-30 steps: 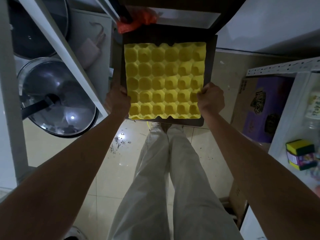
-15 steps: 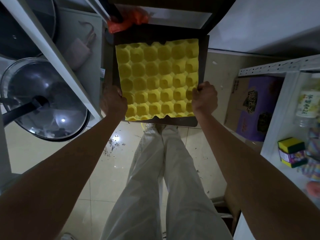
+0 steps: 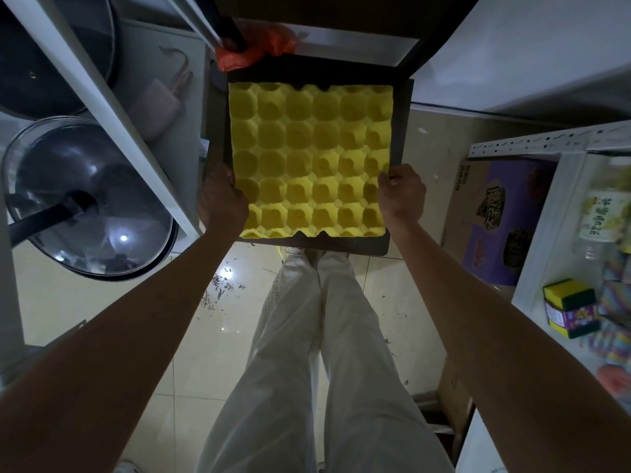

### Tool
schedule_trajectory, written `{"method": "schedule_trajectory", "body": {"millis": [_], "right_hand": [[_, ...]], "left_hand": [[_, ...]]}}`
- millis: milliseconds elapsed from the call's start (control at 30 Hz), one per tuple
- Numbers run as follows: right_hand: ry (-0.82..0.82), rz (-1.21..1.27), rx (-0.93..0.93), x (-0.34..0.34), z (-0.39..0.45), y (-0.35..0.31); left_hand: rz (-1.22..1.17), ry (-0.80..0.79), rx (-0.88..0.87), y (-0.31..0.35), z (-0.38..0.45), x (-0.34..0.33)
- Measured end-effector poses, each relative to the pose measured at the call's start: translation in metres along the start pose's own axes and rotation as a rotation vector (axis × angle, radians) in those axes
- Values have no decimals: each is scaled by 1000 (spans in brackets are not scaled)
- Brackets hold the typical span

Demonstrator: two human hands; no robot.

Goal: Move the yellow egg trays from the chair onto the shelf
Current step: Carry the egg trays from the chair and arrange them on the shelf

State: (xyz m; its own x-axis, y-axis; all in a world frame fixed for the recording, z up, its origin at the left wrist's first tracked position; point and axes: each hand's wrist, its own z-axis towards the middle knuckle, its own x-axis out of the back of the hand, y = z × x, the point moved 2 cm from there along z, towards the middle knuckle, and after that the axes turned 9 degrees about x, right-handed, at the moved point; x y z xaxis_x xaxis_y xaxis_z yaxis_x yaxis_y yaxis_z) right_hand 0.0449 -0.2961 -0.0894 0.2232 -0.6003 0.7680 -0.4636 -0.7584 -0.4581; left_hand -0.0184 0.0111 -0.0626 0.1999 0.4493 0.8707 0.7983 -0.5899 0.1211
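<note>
- Since the earlier frames the yellow egg tray [image 3: 309, 158] and the two hands sit much as they did – the only clear shift is in framing, with the pan lid and right-hand shelf sliding a little across the view
- The tray lies flat on the dark seat of the chair [image 3: 397, 240], cups facing up, its near edge close to the seat's front rim; whether one tray or a stack lies there cannot be told from above
- The left hand [image 3: 220, 203] clasps the tray's left edge near the front corner, fingers curled under and thumb on top – its grip is closed around the tray
- The right hand [image 3: 402, 196] clasps the right edge at about the same height, its grip likewise closed on the tray
- Both bare forearms reach forward from the lower corners; pale trousers [image 3: 317, 353] stand just in front of the chair on a glossy tiled floor [image 3: 386, 291]
- An orange plastic bag [image 3: 254, 49] lies bunched at the far edge of the seat
- To the left, a white rack post [image 3: 112, 107] crosses diagonally beside a glass pan lid [image 3: 88, 196] with a black handle
- To the right, a purple cardboard box [image 3: 495, 220] stands on the floor next to a white shelf [image 3: 532, 268] that carries a yellow-green sponge pack [image 3: 570, 307] and a blurred bottle [image 3: 602, 213]
</note>
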Motion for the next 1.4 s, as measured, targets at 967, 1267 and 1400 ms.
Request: {"method": "schedule_trajectory", "body": {"millis": [967,1267,1400], "right_hand": [[-168,715,-18,41,-31,5],[-357,828,-147,101,-62,-11],[-310,813,-68,145,-85,-24]], "left_hand": [[-127,62,96,-19,-39,30],[-82,28,71,-4,-73,92],[-98,18,40,2,-96,123]]}}
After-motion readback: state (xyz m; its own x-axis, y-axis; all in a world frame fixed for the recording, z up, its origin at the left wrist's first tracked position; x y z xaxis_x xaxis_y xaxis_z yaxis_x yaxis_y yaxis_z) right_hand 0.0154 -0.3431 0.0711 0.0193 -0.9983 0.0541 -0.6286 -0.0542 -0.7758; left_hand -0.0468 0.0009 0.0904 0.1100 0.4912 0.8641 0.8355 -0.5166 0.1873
